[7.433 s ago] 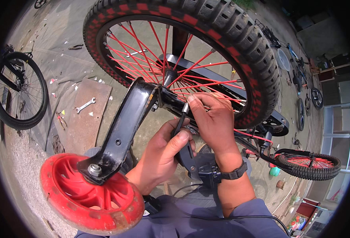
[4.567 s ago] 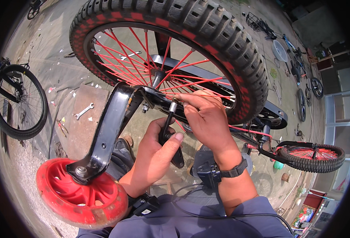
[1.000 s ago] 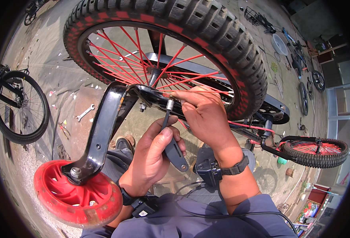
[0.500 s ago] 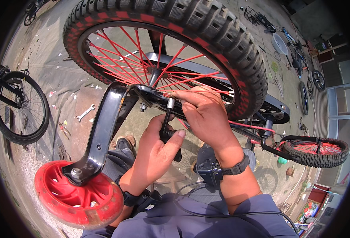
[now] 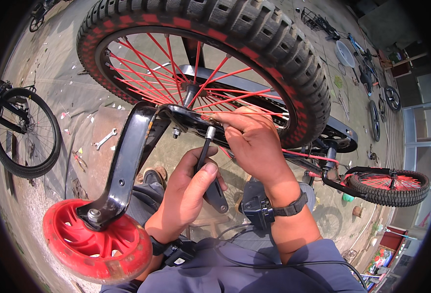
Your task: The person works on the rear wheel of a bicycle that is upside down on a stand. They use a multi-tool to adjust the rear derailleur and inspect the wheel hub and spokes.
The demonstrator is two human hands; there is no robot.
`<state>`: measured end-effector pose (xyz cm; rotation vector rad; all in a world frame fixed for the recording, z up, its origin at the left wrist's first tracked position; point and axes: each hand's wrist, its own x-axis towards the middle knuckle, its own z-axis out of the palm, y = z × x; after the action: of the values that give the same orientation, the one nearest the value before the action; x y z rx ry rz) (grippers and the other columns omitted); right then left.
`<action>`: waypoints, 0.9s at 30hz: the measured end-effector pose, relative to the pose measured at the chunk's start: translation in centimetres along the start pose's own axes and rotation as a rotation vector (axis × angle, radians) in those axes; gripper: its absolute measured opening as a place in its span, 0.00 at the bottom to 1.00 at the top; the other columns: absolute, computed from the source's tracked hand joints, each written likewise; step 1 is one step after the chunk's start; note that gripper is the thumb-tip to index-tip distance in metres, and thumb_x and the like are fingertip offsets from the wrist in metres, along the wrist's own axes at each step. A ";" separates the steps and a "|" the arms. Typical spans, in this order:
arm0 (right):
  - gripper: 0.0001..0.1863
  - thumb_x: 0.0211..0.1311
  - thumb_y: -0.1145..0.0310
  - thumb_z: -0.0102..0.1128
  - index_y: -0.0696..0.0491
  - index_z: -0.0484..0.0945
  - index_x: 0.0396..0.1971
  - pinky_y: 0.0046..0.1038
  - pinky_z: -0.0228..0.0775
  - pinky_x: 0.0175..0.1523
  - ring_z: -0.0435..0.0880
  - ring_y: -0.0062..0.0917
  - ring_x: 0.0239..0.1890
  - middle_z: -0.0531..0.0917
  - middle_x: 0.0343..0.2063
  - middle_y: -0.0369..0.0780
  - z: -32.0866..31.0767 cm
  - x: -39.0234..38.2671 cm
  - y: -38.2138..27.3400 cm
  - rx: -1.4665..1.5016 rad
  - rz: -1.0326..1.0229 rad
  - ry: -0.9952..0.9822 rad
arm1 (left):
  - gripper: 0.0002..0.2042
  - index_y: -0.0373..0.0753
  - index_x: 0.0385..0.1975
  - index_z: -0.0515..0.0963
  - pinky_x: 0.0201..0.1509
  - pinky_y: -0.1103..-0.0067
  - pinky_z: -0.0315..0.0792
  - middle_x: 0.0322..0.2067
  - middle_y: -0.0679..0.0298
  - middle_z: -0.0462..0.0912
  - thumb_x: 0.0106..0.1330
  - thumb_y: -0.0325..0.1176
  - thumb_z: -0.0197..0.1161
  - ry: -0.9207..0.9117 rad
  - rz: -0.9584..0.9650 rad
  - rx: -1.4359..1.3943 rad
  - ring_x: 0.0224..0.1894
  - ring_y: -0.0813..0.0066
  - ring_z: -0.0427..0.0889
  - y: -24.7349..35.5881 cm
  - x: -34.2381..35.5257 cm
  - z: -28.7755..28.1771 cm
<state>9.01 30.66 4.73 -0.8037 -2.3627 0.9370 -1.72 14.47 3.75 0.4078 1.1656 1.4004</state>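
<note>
We find the left hand (image 5: 188, 193) clenched round the black handle of a socket wrench (image 5: 206, 151), whose silver socket end sits on a fastener at the rear axle of a small upturned bicycle. The right hand (image 5: 257, 141) lies against the axle area just beside the socket, fingers curled and pinching at something there; what they pinch is hidden from us. The wrench stands nearly upright, between the two hands and just below the hub of the rear wheel (image 5: 210, 58).

In our judgement, the step is done well if the socket stays square and fully seated on the nut, the right hand steadies the axle side, and the turning force comes smoothly from the left wrist, since a tilted socket could slip and round the nut.

Materials: the tyre is black rubber with deep blocky knobs and red side bands; the spokes are thin red wire. The stabiliser bracket (image 5: 127, 161) is a curved bar of black painted steel, scuffed at its edges, carrying a glossy red plastic stabiliser wheel (image 5: 98, 246) on a bolt. A plain spanner (image 5: 104, 138) lies on the dusty ground, well apart.
</note>
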 end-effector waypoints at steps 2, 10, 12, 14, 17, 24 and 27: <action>0.15 0.59 0.72 0.60 0.53 0.89 0.44 0.40 0.72 0.58 0.86 0.38 0.46 0.90 0.39 0.43 -0.1 0.1 -0.1 -0.003 -0.009 -0.005 | 0.25 0.32 0.65 0.68 0.41 0.76 0.77 0.40 0.62 0.76 0.78 0.45 0.57 0.005 0.013 -0.172 0.37 0.71 0.82 -0.4 0.3 0.4; 0.16 0.59 0.72 0.59 0.53 0.89 0.45 0.39 0.72 0.58 0.86 0.38 0.47 0.90 0.39 0.44 -0.1 0.1 0.1 -0.009 -0.014 -0.009 | 0.25 0.41 0.66 0.70 0.41 0.72 0.74 0.39 0.65 0.74 0.80 0.51 0.54 -0.168 -0.053 -0.772 0.38 0.71 0.76 -2.4 1.1 0.3; 0.16 0.59 0.72 0.59 0.52 0.89 0.46 0.39 0.72 0.59 0.86 0.38 0.48 0.90 0.40 0.44 -0.1 0.0 0.0 -0.009 -0.003 -0.014 | 0.25 0.43 0.67 0.70 0.43 0.70 0.74 0.40 0.64 0.75 0.80 0.53 0.53 -0.268 -0.094 -0.997 0.39 0.70 0.76 -2.8 1.4 0.2; 0.16 0.59 0.72 0.59 0.51 0.89 0.46 0.39 0.72 0.59 0.86 0.38 0.48 0.90 0.40 0.44 -0.1 0.1 0.0 -0.006 0.013 -0.020 | 0.26 0.44 0.68 0.69 0.47 0.66 0.75 0.42 0.63 0.78 0.80 0.54 0.51 -0.365 -0.118 -1.136 0.42 0.66 0.78 -3.0 1.8 0.0; 0.17 0.59 0.72 0.59 0.51 0.89 0.47 0.40 0.72 0.59 0.86 0.38 0.48 0.90 0.40 0.43 -0.1 0.1 -0.1 0.002 0.027 -0.026 | 0.24 0.41 0.67 0.69 0.47 0.68 0.76 0.42 0.62 0.78 0.81 0.50 0.53 -0.334 -0.105 -1.098 0.41 0.65 0.79 -2.7 1.7 0.1; 0.17 0.59 0.73 0.59 0.49 0.89 0.47 0.39 0.72 0.59 0.86 0.38 0.47 0.90 0.40 0.42 0.0 0.0 0.3 -0.006 -0.014 -0.020 | 0.27 0.29 0.62 0.70 0.40 0.66 0.78 0.38 0.48 0.80 0.69 0.40 0.68 0.215 0.346 0.947 0.37 0.53 0.84 -0.3 1.5 0.3; 0.17 0.59 0.72 0.59 0.49 0.89 0.47 0.39 0.71 0.59 0.86 0.38 0.47 0.90 0.40 0.41 -0.1 0.0 0.3 -0.015 -0.013 -0.014 | 0.28 0.27 0.60 0.71 0.38 0.65 0.77 0.38 0.45 0.78 0.65 0.38 0.71 0.246 0.441 1.088 0.35 0.52 0.84 -0.3 1.6 0.2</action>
<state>9.14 30.84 4.56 -0.7884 -2.3871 0.9240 -1.77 15.95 3.00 1.3400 2.0916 1.0646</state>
